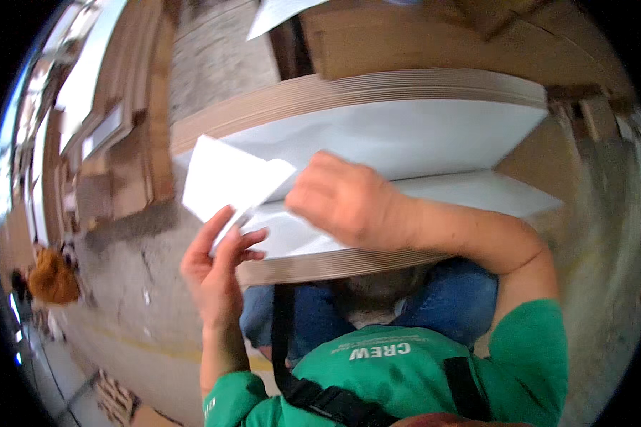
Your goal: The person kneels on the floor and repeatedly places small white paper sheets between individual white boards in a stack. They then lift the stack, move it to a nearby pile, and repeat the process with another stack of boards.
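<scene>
My left hand pinches the lower edge of a white folded sheet between thumb and fingers. The sheet stands tilted above the left end of a stack of flat cardboard. White panels with a dark crease between them form the top of that stack. Over its middle, my right hand is closed, fingers curled in, close to the sheet's right corner. Whatever those fingers may hold is hidden, and I cannot tell whether they touch the sheet.
A large brown cardboard box stands beyond the stack. Piles of flat cardboard line the left side. Farther off at lower left is an orange-brown object on the concrete floor. My legs in jeans are just below the stack.
</scene>
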